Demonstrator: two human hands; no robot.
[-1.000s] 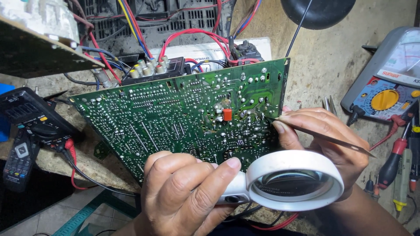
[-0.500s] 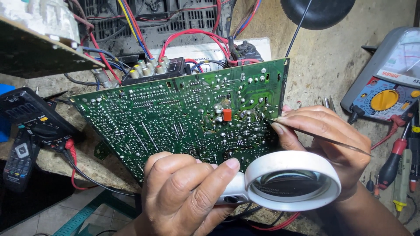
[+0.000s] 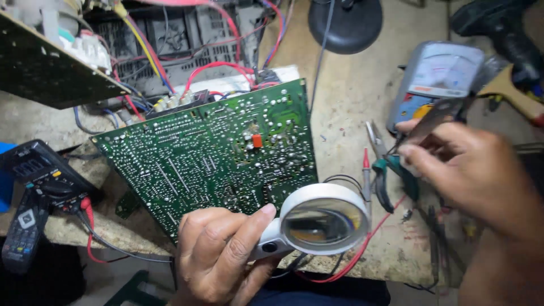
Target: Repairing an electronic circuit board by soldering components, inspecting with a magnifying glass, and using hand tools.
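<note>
The left hand (image 3: 218,258) is closed around the white handle of a magnifying glass (image 3: 323,218), held at the lower edge of the green circuit board (image 3: 209,156); to the right, the right hand (image 3: 473,173) pinches thin metal tweezers (image 3: 428,120), raised clear of the board

A worn, stained worktop (image 3: 345,96) carries a green circuit board (image 3: 209,158), an analog multimeter (image 3: 436,79), green-handled pliers (image 3: 385,170), a black digital meter (image 3: 39,175) and a red probe (image 3: 366,170).
</note>
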